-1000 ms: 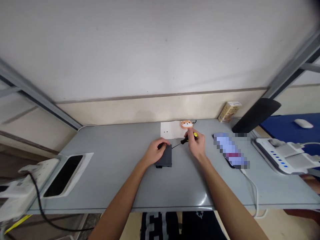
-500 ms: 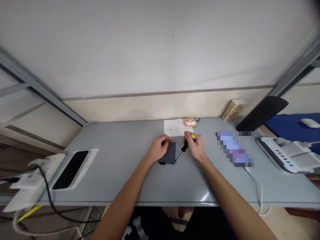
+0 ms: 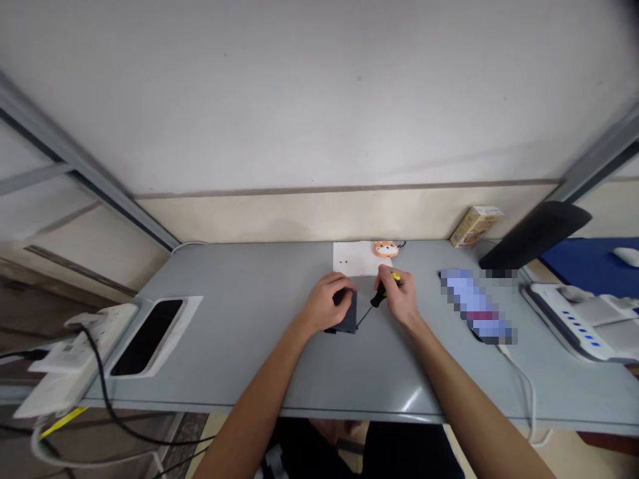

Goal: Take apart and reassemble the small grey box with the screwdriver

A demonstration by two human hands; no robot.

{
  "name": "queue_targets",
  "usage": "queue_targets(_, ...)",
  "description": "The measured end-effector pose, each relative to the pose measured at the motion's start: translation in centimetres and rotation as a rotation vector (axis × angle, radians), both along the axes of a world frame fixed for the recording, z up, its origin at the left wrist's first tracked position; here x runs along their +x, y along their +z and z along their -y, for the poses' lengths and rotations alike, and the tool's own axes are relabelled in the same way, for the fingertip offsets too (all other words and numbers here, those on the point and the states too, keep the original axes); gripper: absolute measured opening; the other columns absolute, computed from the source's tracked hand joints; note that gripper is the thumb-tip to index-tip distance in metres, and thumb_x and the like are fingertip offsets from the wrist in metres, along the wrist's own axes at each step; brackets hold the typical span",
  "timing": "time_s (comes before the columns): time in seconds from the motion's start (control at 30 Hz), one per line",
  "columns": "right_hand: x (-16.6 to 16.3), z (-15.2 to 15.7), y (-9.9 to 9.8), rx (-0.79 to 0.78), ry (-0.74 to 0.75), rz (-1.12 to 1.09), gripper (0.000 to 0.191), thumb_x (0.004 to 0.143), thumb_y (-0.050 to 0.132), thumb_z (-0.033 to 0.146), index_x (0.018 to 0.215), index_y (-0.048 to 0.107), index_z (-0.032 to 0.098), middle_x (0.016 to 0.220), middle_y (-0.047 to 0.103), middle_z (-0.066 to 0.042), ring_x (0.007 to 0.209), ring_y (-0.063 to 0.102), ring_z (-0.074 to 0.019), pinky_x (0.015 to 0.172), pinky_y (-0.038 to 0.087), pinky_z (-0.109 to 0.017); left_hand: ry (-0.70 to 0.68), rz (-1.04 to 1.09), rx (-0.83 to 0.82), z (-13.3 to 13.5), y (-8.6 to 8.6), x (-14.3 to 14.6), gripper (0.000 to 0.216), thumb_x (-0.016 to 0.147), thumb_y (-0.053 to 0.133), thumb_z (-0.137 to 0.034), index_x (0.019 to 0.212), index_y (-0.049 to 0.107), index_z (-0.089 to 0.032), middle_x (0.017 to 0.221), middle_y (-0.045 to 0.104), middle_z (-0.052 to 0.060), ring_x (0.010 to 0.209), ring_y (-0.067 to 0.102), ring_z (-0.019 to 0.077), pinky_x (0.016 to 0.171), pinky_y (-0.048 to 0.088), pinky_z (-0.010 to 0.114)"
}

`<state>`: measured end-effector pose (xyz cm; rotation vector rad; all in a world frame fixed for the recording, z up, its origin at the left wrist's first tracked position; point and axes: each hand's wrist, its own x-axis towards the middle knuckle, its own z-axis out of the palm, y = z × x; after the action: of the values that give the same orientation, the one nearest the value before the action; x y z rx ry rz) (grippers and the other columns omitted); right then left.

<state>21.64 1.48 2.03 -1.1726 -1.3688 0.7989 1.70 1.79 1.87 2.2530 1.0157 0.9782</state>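
A flat dark grey box [image 3: 348,319] rests on the grey desk, its kind unclear. My left hand [image 3: 327,303] grips it from the left, fingers curled over the top and covering much of it. In my right hand [image 3: 399,296] is a screwdriver [image 3: 378,297] with a black and yellow handle. Its thin shaft slants down and left, the tip at the box's lower right corner. Whether the tip sits in a screw is too small to see.
Behind the hands lies white paper [image 3: 354,258] with two small dark specks, an orange animal-faced case [image 3: 386,249] at its right. A phone [image 3: 147,338] lies left, a blurred-screen phone [image 3: 472,303] right. Power strips [image 3: 112,332] and a charging station [image 3: 574,319] flank the desk.
My left hand has slid over the box toward its right side, covering more of it. The screwdriver stays at the corner. The whole view has shifted slightly.
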Motion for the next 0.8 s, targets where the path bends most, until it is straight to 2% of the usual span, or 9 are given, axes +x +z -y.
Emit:
queue_targets(0.2,0.8,-0.2,0.4,0.024,-0.089,-0.070,0.057,0.097,0.049,0.056,0.054,0.056,0.019,0.051,0.048,0.000,0.052,0.044,-0.0130,0.053,0.034,-0.028,-0.047,-0.068,0.020,0.5,0.2,0.3,0.019,0.094,0.055,-0.014,0.100,0.071,-0.023,0.103,0.068,0.006,0.101,0.062,0.0212,0.100,0.048,0.041)
queue_targets(0.43,2.0,-1.2,-0.1,0.015,-0.270,-0.266,0.056,0.096,0.051,0.056,0.054,0.055,0.019,0.053,0.042,0.002,0.052,0.038,-0.0120,0.051,0.028,-0.028,-0.105,-0.185,-0.012,1.0,0.3,0.4,0.014,0.090,0.073,-0.030,0.103,0.075,-0.026,0.114,0.064,0.007,0.115,0.057,0.0254,0.107,0.045,0.045)
queue_targets(0.67,2.0,-1.8,-0.5,-0.058,-0.304,-0.390,0.056,0.091,0.055,0.062,0.055,0.055,0.018,0.052,0.039,0.003,0.049,0.035,-0.0109,0.045,0.025,-0.026,-0.084,-0.154,0.022,0.4,-0.7,0.5,0.009,0.096,0.067,-0.026,0.093,0.075,-0.025,0.104,0.066,0.005,0.109,0.058,0.0228,0.104,0.045,0.043)
queue_targets(0.8,2.1,-1.8,-0.3,-0.075,-0.324,-0.447,0.054,0.090,0.056,0.062,0.057,0.054,0.019,0.055,0.042,0.002,0.051,0.037,-0.0112,0.045,0.028,-0.025,-0.068,-0.112,0.005,0.5,-1.0,0.6,0.009,0.096,0.066,-0.027,0.094,0.075,-0.025,0.102,0.067,0.005,0.105,0.060,0.0221,0.102,0.047,0.043)
